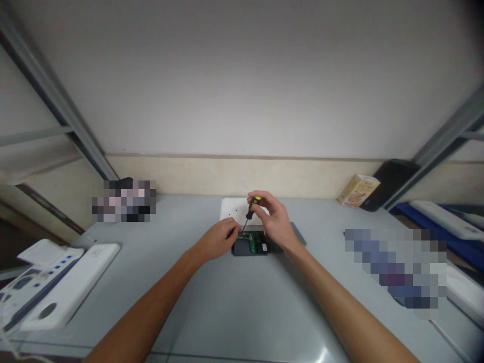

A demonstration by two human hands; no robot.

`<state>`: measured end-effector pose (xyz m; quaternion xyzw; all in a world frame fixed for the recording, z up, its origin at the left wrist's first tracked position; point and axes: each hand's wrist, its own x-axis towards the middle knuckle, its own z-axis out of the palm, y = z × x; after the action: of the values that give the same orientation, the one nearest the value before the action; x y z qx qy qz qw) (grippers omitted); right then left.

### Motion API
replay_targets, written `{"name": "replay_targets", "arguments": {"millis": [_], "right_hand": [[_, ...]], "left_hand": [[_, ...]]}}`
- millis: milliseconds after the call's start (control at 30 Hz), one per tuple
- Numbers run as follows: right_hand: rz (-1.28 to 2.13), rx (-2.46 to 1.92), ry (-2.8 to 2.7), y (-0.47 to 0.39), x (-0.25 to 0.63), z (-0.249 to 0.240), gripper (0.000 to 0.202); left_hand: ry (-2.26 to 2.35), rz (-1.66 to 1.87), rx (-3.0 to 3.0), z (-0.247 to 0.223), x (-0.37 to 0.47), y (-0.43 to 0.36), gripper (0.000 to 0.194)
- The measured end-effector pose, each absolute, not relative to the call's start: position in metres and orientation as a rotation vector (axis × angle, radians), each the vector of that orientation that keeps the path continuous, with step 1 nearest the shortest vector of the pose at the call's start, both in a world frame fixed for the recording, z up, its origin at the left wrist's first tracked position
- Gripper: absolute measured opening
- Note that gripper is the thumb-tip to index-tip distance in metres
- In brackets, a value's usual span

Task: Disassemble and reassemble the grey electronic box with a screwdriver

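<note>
Bare forearms [161, 302] cross the grey tabletop [212, 312]. The right hand [275, 222] grasps a black-and-yellow screwdriver [254, 202], shaft slanting down-left, tip indistinct at a black rectangular device [242, 247], whose long axis parallels the tabletop's far edge. The curled left hand [216, 239] hides its far-left corner; its grip I cannot tell.

Tip of screwdriver [252, 207], at circuit board [252, 243] near left hand [219, 237], too small to make out. Dark specks [236, 210] on white paper [226, 203] too tiny to name. Grey plate [298, 233] partly behind right hand [275, 222]. Blurred patches [397, 267] mask objects, both sides. Forearms [166, 297] cut off by bottom edge.
</note>
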<state>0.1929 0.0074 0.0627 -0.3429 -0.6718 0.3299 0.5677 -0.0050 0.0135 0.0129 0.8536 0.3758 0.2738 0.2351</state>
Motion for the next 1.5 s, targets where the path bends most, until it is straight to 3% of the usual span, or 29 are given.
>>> {"name": "replay_targets", "arguments": {"millis": [233,433,1500], "right_hand": [[0.697,-0.856,-1.571,0.009,0.196,0.062,0.019],[0.827,-0.788,-1.587,0.010,0.194,0.059,0.031],[0.799,-0.776,-1.357,0.014,0.200,0.064,0.029]], "left_hand": [[1.036,0.773,2.333,0.012,-0.005,0.014,0.022],[1.040,0.760,2.348,0.012,-0.005,0.013,0.021],[1.112,0.935,2.191,0.007,-0.003,0.015,0.011]]}}
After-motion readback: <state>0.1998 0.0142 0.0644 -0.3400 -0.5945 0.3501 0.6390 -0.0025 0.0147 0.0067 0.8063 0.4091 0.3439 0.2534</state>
